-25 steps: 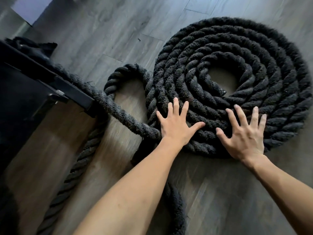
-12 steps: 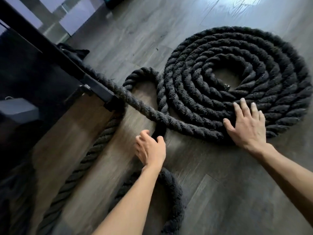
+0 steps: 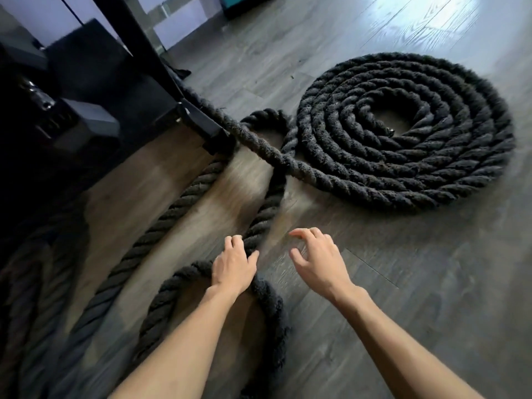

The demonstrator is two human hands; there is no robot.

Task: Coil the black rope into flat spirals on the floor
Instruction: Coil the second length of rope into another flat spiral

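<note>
A thick black twisted rope lies on the grey wood floor. Several turns of it form a flat spiral [image 3: 408, 133] at the upper right. A loose strand [image 3: 267, 205] leads from the spiral toward me and bends into a loop [image 3: 172, 286] at the bottom centre. My left hand [image 3: 234, 264] grips this strand where the loop begins, fingers curled round it. My right hand [image 3: 315, 259] hovers just right of the strand with fingers loosely bent, holding nothing. Another length [image 3: 161, 226] runs diagonally on the left.
A black metal frame with a foot [image 3: 201, 122] stands at the upper left, and the rope passes behind its foot. Dark blocks and equipment [image 3: 86, 122] sit under the frame. Bare floor [image 3: 417, 283] stretches right of my hands.
My right hand has lifted off the spiral and come back beside the loose strand. My left hand slid down the strand toward me. The view has tilted up and back.
</note>
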